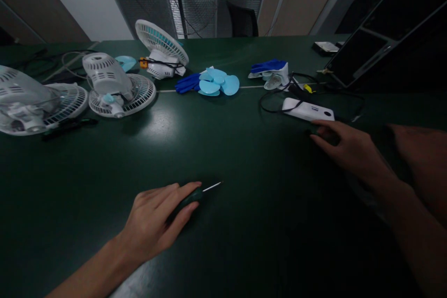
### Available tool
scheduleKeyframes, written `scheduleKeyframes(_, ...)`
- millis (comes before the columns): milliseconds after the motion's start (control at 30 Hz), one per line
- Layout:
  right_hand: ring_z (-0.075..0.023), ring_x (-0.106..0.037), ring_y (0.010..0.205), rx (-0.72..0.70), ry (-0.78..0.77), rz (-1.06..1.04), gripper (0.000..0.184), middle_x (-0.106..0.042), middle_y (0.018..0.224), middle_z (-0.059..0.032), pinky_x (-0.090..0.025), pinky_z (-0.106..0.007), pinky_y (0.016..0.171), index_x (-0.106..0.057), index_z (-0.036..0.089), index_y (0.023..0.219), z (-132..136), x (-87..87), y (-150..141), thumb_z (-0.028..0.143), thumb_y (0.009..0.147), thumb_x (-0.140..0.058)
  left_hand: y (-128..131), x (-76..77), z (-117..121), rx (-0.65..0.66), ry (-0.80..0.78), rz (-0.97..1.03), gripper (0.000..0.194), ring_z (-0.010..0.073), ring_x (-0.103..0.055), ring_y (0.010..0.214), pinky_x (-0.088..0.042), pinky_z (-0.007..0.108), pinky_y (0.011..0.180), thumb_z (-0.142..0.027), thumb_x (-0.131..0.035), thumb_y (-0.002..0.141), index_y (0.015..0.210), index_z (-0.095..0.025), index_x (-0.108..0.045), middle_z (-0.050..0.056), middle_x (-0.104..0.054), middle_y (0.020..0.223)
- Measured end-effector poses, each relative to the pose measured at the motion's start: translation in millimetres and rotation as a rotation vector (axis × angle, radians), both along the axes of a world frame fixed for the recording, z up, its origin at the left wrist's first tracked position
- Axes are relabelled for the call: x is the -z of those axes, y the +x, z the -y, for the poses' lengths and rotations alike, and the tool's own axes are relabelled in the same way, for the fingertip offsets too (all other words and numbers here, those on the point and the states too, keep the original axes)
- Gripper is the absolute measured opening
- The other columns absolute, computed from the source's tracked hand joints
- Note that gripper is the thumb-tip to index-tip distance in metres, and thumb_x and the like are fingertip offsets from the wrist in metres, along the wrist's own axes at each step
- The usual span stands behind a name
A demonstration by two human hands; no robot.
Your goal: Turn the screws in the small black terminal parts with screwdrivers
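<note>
My left hand (159,219) is wrapped around the dark green handle of a screwdriver (212,186), low over the green table. Its thin metal shaft points right and slightly away from me. Farther right, my right hand (344,146) is curled, thumb and fingers nearly meeting around something small and dark that I cannot make out. Just beyond those fingertips lies a white oblong device (307,110), which looks like a power bank, with a black cable beside it.
White fan parts (111,81) stand at the left back, near a dark tool (70,126). Behind the middle lie a light-blue fan blade (218,82) and blue-white gloves (270,71). A black cabinet (391,32) rises at right. A blurred, skin-toned shape (422,163) shows at the right edge.
</note>
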State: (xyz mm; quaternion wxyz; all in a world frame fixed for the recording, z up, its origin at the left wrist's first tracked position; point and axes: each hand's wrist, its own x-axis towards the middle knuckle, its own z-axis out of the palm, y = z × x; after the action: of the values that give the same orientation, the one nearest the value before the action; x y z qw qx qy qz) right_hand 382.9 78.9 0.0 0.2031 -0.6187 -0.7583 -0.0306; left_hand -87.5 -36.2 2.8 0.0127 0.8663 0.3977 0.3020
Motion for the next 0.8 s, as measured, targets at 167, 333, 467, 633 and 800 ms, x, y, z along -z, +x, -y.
scheduleKeyframes(167, -0.0214, -0.067, 0.093, -0.147, -0.044, -0.130, 0.046, -0.069, 0.109, -0.0079, -0.053, -0.032, 0.074, -0.060, 0.023, 0.135, 18.6, -15.7, -56.0, 0.038, 0.092, -0.063, -1.0, 1.7, 0.4, -0.018, 0.006, -0.036, 0.030, 0.0150, -0.073, 0.077, -0.057, 0.025, 0.068, -0.032, -0.050, 0.103, 0.127, -0.017, -0.062, 0.005, -0.077, 0.096)
scheduleKeyframes(333, -0.0192, -0.066, 0.102, -0.532, -0.277, -0.350, 0.045, -0.067, 0.120, -0.0066, -0.057, -0.035, 0.084, -0.053, 0.029, 0.141, 58.6, -23.7, -135.5, 0.026, 0.096, -0.057, 1.7, -2.7, -0.6, 0.039, -0.038, -0.013, 0.029, 0.0136, -0.070, 0.070, -0.054, 0.026, 0.062, -0.025, -0.053, 0.101, 0.127, -0.016, -0.062, 0.004, -0.073, 0.088)
scheduleKeyframes(467, -0.0192, -0.063, 0.107, -0.703, -0.376, -0.405, 0.041, -0.067, 0.120, -0.0060, -0.053, -0.038, 0.091, -0.054, 0.027, 0.135, 80.3, -18.7, -169.6, 0.020, 0.095, -0.059, 2.9, -6.7, -1.4, 0.121, -0.074, 0.009, 0.031, 0.0139, -0.064, 0.062, -0.049, 0.027, 0.055, -0.019, -0.056, 0.096, 0.126, -0.015, -0.063, 0.002, -0.067, 0.076)
scheduleKeyframes(633, -0.0183, -0.061, 0.103, -0.751, -0.472, -0.372, 0.036, -0.067, 0.114, -0.0035, -0.047, -0.038, 0.091, -0.057, 0.025, 0.129, 83.9, -8.8, -176.9, 0.020, 0.093, -0.061, 3.2, -7.0, -0.7, 0.150, -0.065, 0.004, 0.031, 0.0152, -0.062, 0.059, -0.050, 0.029, 0.053, -0.017, -0.057, 0.091, 0.121, -0.015, -0.066, 0.001, -0.065, 0.071)
scheduleKeyframes(800, -0.0185, -0.060, 0.102, -0.738, -0.495, -0.385, 0.035, -0.067, 0.113, -0.0029, -0.044, -0.038, 0.090, -0.057, 0.025, 0.128, 83.1, -5.7, -176.3, 0.021, 0.093, -0.062, 4.7, -5.0, -1.7, 0.146, -0.053, -0.006, 0.030, 0.0157, -0.065, 0.059, -0.055, 0.030, 0.058, -0.016, -0.058, 0.089, 0.117, -0.016, -0.068, 0.002, -0.070, 0.073)
